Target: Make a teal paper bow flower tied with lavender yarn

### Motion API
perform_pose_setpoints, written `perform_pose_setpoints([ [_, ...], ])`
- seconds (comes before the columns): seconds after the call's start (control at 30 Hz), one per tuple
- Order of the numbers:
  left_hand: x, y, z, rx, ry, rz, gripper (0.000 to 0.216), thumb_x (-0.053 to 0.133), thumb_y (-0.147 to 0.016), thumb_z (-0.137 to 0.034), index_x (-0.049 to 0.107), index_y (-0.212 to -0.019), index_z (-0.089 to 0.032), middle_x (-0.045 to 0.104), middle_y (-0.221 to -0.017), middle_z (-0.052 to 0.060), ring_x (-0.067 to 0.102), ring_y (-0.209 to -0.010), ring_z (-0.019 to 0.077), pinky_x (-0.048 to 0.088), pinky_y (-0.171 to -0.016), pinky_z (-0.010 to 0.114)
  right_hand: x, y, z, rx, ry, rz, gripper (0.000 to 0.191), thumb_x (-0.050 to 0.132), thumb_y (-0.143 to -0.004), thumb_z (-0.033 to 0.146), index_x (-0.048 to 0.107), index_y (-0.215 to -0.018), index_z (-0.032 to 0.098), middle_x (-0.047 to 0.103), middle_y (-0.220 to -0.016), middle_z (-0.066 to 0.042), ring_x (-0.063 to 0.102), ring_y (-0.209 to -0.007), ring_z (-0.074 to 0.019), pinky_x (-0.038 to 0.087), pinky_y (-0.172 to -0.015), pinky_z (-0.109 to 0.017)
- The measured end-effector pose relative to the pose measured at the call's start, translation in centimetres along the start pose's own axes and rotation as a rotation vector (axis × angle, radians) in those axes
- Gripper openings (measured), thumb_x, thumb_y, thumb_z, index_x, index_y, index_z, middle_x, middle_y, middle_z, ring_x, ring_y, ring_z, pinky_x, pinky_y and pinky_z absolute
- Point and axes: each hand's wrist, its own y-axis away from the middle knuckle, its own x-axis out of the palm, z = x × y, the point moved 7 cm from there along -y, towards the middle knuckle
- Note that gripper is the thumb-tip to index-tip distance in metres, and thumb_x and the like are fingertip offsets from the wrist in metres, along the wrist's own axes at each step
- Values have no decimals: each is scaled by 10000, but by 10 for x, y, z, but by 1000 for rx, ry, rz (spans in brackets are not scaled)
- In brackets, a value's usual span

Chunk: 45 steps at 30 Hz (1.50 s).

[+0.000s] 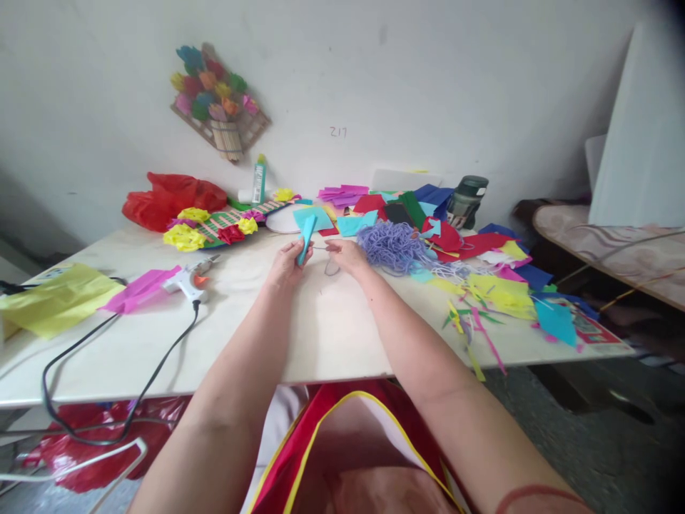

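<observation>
My left hand [289, 263] is closed around a rolled turquoise paper cone [307, 237] that points up and away from me. My right hand [345, 255] is pinched on a thin grey strand of yarn [330, 267], which loops down onto the white table [332, 328] between both hands. A heap of lilac yarn [393, 246] lies just right of my right hand. Both forearms reach out over the table's near edge.
A white glue gun [187, 280] with a black cord [107, 357] lies left, beside pink paper [140, 288] and yellow paper [58, 300]. Coloured paper scraps [497, 285] cover the right side. A glue bottle [259, 182], a dark jar [467, 201] and a red bag [171, 198] stand by the wall.
</observation>
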Motion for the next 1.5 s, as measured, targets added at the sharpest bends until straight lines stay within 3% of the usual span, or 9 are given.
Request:
perform_pose_setpoints([
  [0.1,1,1,2,-6,-13,8,86,657,-769,-109,616,-694,-101,683,-719,55,617,-569,65,525,-629,156,7,4,3,58,-370,84,454,507,-759,142,617,-1195,207,677,-1152,-37,619,-1030,-169,505,-646,-230],
  [0.23,6,2,4,-19,-32,60,75,667,-754,-110,623,-693,-100,683,-709,47,628,-594,71,525,-633,153,19,11,11,126,-637,175,379,547,-721,136,639,-1086,185,686,-1079,-50,641,-861,-136,384,-443,-164],
  [0.33,8,3,5,-29,-48,79,84,664,-752,-110,619,-682,-97,683,-695,49,623,-588,70,524,-618,151,26,13,6,207,-578,197,119,610,-707,188,656,-806,141,647,-683,-14,536,-537,-84,296,-410,-178],
  [0.43,8,4,6,-31,-59,66,89,664,-751,-102,617,-676,-95,682,-702,55,624,-593,71,526,-622,155,17,10,4,164,-515,86,143,653,-673,260,598,-628,136,463,-480,67,373,-443,-46,291,-463,-200],
  [0.53,6,3,6,-40,-63,54,78,649,-764,-91,623,-690,-88,675,-707,57,621,-588,71,528,-617,157,7,7,7,74,-527,29,173,658,-624,297,604,-607,133,419,-471,87,368,-486,-53,312,-532,-219],
  [0.8,-11,-1,-6,3,47,-111,62,575,-813,-89,628,-786,-107,699,-789,51,595,-561,45,518,-592,123,-9,3,0,66,-466,-32,122,640,-597,238,601,-533,142,418,-461,77,390,-523,-75,314,-578,-237],
  [1.0,9,9,0,-100,-30,79,108,578,-805,-108,649,-885,-90,716,-974,113,653,-647,90,546,-617,157,-5,-1,-5,2,-335,-8,151,630,-640,273,629,-559,145,489,-499,58,416,-533,-84,312,-558,-235],
  [1.27,16,12,19,-223,-152,197,97,577,-769,-71,668,-790,-40,712,-855,165,693,-837,215,558,-828,302,1,-4,1,-110,-266,36,125,595,-682,208,675,-620,135,616,-586,19,519,-615,-102,378,-634,-215],
  [1.5,15,13,17,-234,-234,172,82,565,-774,-67,646,-769,-58,666,-661,84,638,-597,119,551,-640,220,1,-6,1,-145,-197,27,121,613,-691,232,650,-621,141,576,-578,32,487,-611,-96,366,-636,-215],
])
